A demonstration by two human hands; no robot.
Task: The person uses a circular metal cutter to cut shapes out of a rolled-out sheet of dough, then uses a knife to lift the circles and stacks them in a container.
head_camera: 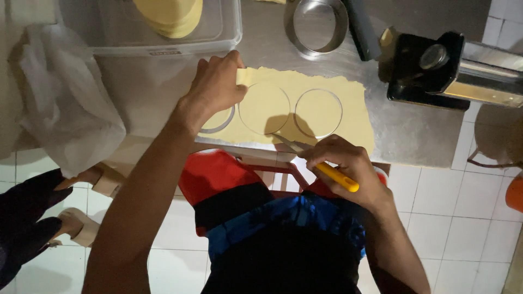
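Head view looks straight down on a grey metal tabletop [414, 130], the biggest thing in sight, with white floor tiles below its near edge. On it lies a long pale-yellow dough sheet [357, 117], rolled thin, with ragged torn edges along the top and right side. 3 circles are cut into the dough: the 2 on the right show as clean round outlines, the 1 on the left is half hidden under the left hand. A clear plastic tub [163, 38] sits at the far left of the tabletop and holds a stack of round yellow dough discs [171, 16]. At the right edge stands a black and silver pasta roller [452, 73]. Beside it lies a dark rolling pin [360, 27], and next to that a round metal cutter ring [316, 24]. A crumpled white plastic bag [65, 103] hangs off the left end.

The left hand [215, 90] presses flat on the sheet's upper left corner, fingers spread and holding nothing. The right hand [346, 163], at the tabletop's near edge, has its grip closed around a knife with a yellow handle [338, 177]; the blade points up and left, touching the dough's lower edge.
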